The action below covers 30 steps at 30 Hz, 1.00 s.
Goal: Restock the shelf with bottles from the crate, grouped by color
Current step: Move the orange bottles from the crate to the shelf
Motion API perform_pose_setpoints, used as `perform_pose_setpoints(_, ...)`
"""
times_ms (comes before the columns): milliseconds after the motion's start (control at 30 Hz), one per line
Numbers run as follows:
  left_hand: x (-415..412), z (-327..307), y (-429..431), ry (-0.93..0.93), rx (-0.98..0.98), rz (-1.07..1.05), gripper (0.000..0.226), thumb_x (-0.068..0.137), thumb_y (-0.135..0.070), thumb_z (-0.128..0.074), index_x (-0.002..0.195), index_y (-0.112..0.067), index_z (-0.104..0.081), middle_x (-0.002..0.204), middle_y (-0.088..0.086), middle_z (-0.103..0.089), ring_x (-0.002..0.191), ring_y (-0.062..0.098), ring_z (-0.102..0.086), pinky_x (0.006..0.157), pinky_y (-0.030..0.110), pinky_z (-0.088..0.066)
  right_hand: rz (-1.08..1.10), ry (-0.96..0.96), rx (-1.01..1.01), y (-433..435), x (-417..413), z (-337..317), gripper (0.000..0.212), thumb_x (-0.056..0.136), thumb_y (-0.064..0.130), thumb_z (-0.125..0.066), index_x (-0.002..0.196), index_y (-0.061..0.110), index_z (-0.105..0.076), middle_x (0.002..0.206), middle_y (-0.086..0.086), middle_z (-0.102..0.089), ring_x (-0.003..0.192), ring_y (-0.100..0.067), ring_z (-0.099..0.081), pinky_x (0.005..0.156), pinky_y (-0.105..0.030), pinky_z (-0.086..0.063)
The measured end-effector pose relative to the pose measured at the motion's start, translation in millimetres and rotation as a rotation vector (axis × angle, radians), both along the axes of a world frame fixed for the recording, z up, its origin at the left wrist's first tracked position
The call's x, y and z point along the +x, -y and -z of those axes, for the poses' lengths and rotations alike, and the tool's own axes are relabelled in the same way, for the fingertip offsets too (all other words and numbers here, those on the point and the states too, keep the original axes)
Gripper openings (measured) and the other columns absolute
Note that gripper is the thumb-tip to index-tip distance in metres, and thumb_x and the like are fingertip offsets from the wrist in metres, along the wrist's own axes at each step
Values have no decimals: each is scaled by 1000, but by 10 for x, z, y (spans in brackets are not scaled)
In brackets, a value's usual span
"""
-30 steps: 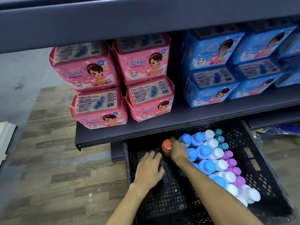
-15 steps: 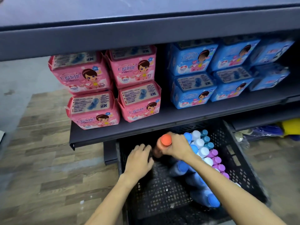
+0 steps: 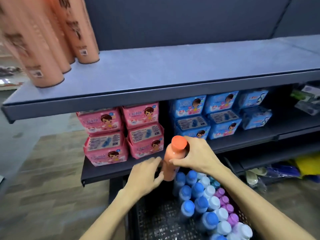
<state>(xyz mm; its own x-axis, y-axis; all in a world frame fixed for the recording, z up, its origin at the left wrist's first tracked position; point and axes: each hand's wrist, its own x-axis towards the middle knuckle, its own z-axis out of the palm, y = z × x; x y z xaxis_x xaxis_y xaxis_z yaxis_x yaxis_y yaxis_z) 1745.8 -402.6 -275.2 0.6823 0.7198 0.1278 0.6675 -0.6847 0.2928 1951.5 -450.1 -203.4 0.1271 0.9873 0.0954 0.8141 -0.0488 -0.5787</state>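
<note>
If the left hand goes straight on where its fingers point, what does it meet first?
Probably the orange bottle that the right hand grips: the left hand aims at its lower body. Blur leaves depth unsure.

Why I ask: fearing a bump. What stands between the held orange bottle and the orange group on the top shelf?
Only the top shelf's front edge, above the orange bottle; nothing else visible.

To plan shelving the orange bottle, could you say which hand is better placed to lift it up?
Probably the right: the right hand grips the orange bottle below its cap, while the left hand is open beside its base.
</note>
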Motion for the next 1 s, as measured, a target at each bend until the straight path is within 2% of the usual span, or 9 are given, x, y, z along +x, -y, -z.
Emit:
perform_pose_setpoints(133,-38,-459,-12,99,150,32,30,82,-46,-46,101,-24,-52,86,-7,-56,82,21,-61,60,37,-48,-23,0,127,63,-15,-403,53,54,64,-74,92,28,-64,83,13,-70,77,-8,-63,76,-36,-52)
perform_pose_setpoints(233,-55,-837,2,131,236,52,29,82,-45,-46,98,-23,-55,84,-8,-56,81,17,-61,62,36,-49,-28,-11,216,134,-45,-695,52,56,66,-72,89,26,-63,82,14,-68,78,-8,-63,76,-36,-52)
perform_pose_setpoints(400,-127,-1393,43,206,385,75,25,84,-40,-49,97,-22,-60,78,-7,-54,71,18,-59,57,35,-49,-60,-51,334,190,-130,-1211,48,59,62,-75,90,26,-64,82,15,-69,78,-4,-65,76,-34,-53)
perform_pose_setpoints(533,-242,-1812,40,279,446,61,24,87,-41,-50,100,-24,-59,81,-7,-57,74,15,-59,59,37,-49,-91,-47,434,154,-198,-1683,44,62,56,-77,91,24,-68,78,16,-69,72,-3,-63,70,-26,-52)
perform_pose_setpoints(767,-416,-2533,-119,455,534,0,26,85,-44,-51,102,-27,-59,76,-14,-56,66,8,-56,59,34,-51,-106,-41,599,-144,-385,-2451,59,59,62,-69,102,22,-71,79,12,-72,72,-5,-65,70,-30,-55)
perform_pose_setpoints(867,-473,-2831,-211,470,569,-2,27,84,-48,-50,101,-29,-59,74,-16,-55,63,5,-57,58,35,-51,-94,-26,638,-313,-468,-2733,53,60,63,-71,92,21,-71,76,9,-72,71,-8,-66,68,-32,-56)
perform_pose_setpoints(1000,-578,-3232,-309,425,677,-10,26,84,-49,-48,99,-29,-56,75,-14,-54,61,6,-56,56,34,-51,-83,-6,673,-532,-572,-3060,43,66,57,-77,67,19,-59,62,9,-61,57,-6,-56,54,-22,-48)
